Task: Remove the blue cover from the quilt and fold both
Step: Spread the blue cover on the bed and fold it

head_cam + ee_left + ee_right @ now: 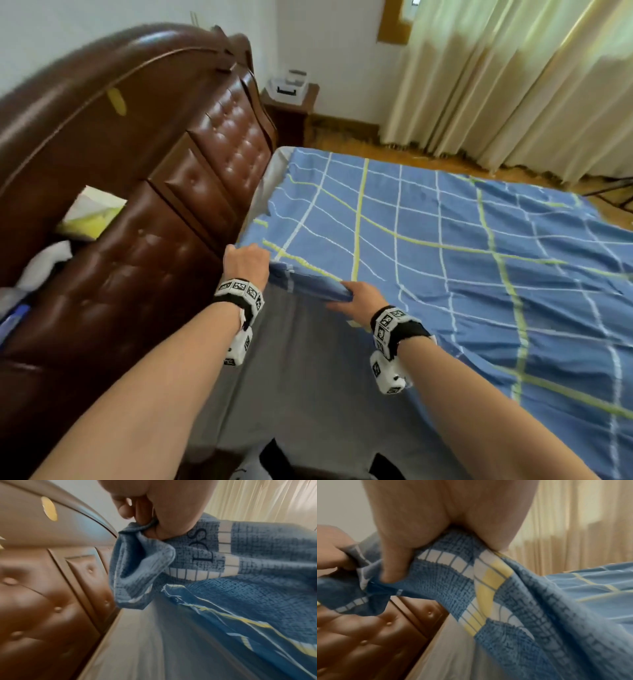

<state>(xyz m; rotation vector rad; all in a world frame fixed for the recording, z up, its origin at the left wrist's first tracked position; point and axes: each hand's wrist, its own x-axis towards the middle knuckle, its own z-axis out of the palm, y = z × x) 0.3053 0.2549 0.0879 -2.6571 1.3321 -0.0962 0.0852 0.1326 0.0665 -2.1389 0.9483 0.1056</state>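
Pinching the blue cover (445, 246) edge with my left hand (245, 262) and right hand (358, 298), near the bed's headboard (137, 164) corner.

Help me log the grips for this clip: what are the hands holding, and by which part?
Both hold the blue checked fabric cover by its edge near the headboard: left hand pinches the corner, right hand grips the hem beside it.
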